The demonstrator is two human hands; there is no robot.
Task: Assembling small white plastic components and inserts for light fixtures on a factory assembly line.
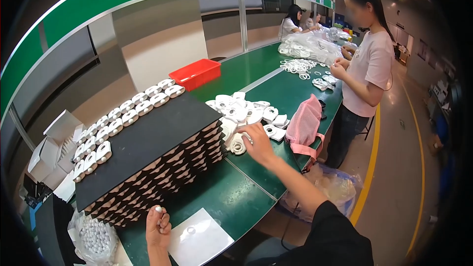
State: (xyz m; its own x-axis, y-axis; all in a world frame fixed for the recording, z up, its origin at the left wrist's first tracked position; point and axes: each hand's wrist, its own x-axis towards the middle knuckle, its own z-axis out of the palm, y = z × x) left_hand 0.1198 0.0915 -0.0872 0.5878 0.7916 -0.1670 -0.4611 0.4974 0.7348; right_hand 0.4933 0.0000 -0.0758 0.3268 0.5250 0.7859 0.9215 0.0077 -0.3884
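Observation:
My left hand point(158, 229) is closed near the table's front edge, with a small white ball point(158, 209) at its fingertips. My right hand point(257, 144) reaches over a heap of white plastic parts point(236, 111) with round openings. Its thumb and fingers are apart beside a white ringed part point(238, 144); whether they touch it is hard to see. Left of the heap stands a tall stack of black sheets point(152, 138) with pale parts layered between them. Rows of white rounded parts point(129, 117) line the far side of the top sheet.
A plastic bag of white balls point(96, 239) sits at lower left, near open white boxes point(49, 155). White paper point(201, 236) lies in front. A red bin point(194, 74) is behind the stack, a pink mesh bag point(304, 123) at right. A co-worker point(367, 64) stands beyond it.

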